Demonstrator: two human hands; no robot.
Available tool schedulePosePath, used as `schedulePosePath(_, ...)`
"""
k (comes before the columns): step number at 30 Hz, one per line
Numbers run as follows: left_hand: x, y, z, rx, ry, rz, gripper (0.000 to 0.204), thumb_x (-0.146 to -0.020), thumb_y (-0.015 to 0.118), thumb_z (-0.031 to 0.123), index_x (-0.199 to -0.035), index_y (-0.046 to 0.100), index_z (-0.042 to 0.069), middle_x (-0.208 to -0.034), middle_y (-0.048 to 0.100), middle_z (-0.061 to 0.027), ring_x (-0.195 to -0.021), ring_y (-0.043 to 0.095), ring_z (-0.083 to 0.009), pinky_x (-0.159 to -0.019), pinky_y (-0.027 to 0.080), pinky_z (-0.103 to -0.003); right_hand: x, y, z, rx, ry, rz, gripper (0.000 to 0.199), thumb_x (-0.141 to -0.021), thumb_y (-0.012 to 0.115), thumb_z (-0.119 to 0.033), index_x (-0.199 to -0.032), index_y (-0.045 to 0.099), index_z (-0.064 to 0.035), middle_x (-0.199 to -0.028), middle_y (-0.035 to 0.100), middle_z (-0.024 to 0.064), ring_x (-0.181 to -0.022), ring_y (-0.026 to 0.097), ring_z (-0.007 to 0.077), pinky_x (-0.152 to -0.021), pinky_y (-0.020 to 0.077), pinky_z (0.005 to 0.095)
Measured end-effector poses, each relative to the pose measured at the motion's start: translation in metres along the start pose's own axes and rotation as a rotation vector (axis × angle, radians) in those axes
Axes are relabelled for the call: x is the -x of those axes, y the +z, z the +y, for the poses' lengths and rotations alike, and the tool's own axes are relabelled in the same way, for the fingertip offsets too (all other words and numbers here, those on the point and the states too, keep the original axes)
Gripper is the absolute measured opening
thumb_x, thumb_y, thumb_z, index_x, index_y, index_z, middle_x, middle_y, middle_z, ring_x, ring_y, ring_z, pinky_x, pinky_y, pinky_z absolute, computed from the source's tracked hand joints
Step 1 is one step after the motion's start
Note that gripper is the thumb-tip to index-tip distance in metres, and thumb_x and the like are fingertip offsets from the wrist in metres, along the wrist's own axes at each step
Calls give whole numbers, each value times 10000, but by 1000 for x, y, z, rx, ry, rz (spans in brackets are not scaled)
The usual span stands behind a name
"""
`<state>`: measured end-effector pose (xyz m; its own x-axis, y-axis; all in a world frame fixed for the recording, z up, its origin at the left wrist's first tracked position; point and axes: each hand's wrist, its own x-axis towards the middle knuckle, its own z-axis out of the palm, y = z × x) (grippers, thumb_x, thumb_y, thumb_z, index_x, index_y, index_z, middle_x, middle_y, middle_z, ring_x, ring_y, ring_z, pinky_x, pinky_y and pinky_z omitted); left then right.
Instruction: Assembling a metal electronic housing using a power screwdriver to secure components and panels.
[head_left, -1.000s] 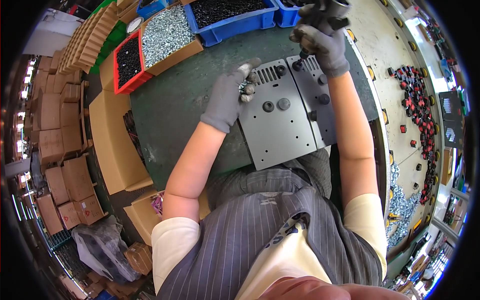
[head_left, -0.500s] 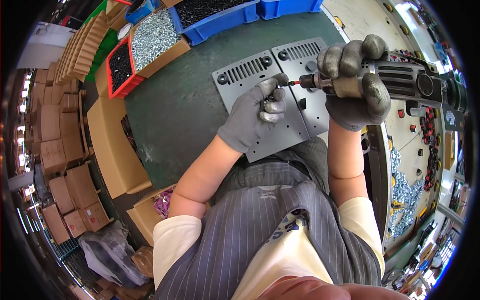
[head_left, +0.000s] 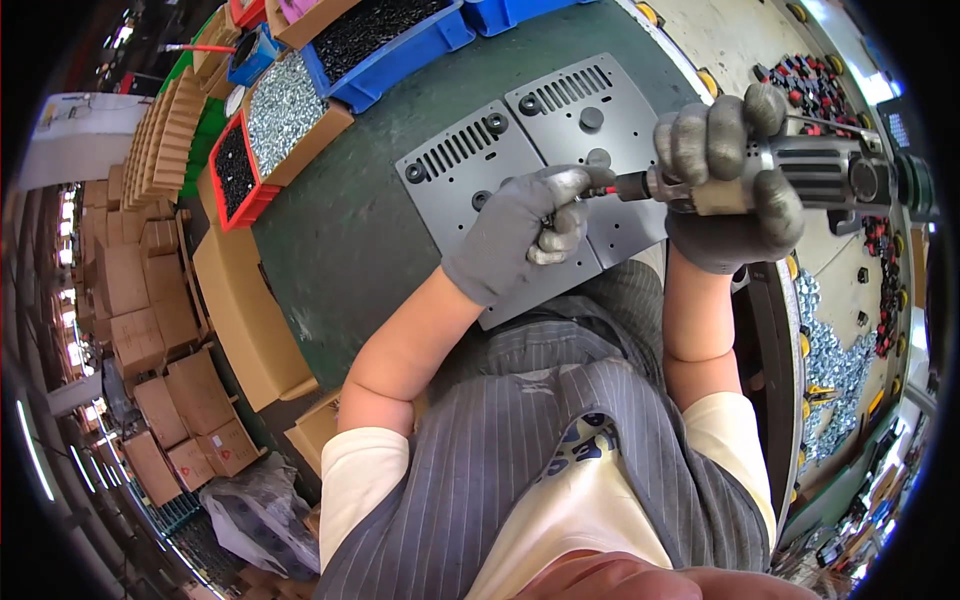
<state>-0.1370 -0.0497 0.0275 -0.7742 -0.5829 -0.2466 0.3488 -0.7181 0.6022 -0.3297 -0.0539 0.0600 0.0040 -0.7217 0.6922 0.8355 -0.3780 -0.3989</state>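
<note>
My right hand [head_left: 735, 170], in a grey glove, is wrapped round a power screwdriver [head_left: 820, 170] lying level, its red-collared bit pointing left. My left hand [head_left: 525, 230], gloved too, is closed with thumb and forefinger pinched at the bit's tip. Small dark pieces show between its curled fingers, too hidden to name. Under both hands, two grey slotted metal panels lie side by side, the left panel [head_left: 450, 190] and the right panel [head_left: 630, 120]. Round black feet [head_left: 497, 123] sit on them, and a plain dark disc [head_left: 591, 119] stands on the right panel.
Beyond the green tabletop [head_left: 340, 230] stand a red bin [head_left: 262, 205] of black parts, a carton of silver screws [head_left: 285, 110] and blue bins [head_left: 400, 55]. At right, a light-coloured bench [head_left: 830, 270] carries scattered silver and red-black parts. Stacked cartons [head_left: 165, 350] fill the left.
My view has shifted a little. Both hands, with the screwdriver, have moved right and slightly nearer over the panels, uncovering another black foot on the left panel.
</note>
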Motion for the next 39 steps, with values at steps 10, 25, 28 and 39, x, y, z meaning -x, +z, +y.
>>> schedulePosePath(10, -75, -21, 51, -1909, 363, 384, 289, -819, 623, 364, -1050, 667, 197, -884, 642, -79, -813, 612, -258, -708, 477, -352, -3, -50, -25, 198, -65, 411, 425, -781, 545, -243, -1141, 503, -20, -837, 515, 54, -813, 487, 204, -784, 379, 347)
schedulePosePath(25, -132, -35, 64, -1766, 411, 504, 303, -798, 629, 354, -1022, 662, 152, -966, 654, -104, -893, 621, -285, -752, 484, -383, -59, -94, 0, 725, -22, 537, 374, -774, 559, -106, -1095, 473, 66, -798, 591, 138, -708, 615, 253, -705, 500, 360)
schedulePosePath(28, -146, -38, 59, -1685, 383, 411, 295, -800, 633, 335, -1026, 659, 146, -947, 655, -116, -881, 621, -296, -752, 481, -389, -75, -102, 14, 804, -3, 488, 351, -770, 582, -106, -1065, 484, 57, -796, 596, 126, -688, 629, 232, -672, 510, 330)
schedulePosePath(39, -144, -43, 58, -1741, 454, 445, 355, -803, 649, 322, -1059, 617, 79, -854, 658, -120, -817, 635, -259, -711, 488, -371, -83, -110, 57, 935, 329, 290, 240, -708, 702, -124, -884, 586, -10, -732, 617, 41, -624, 594, 97, -588, 499, 246)
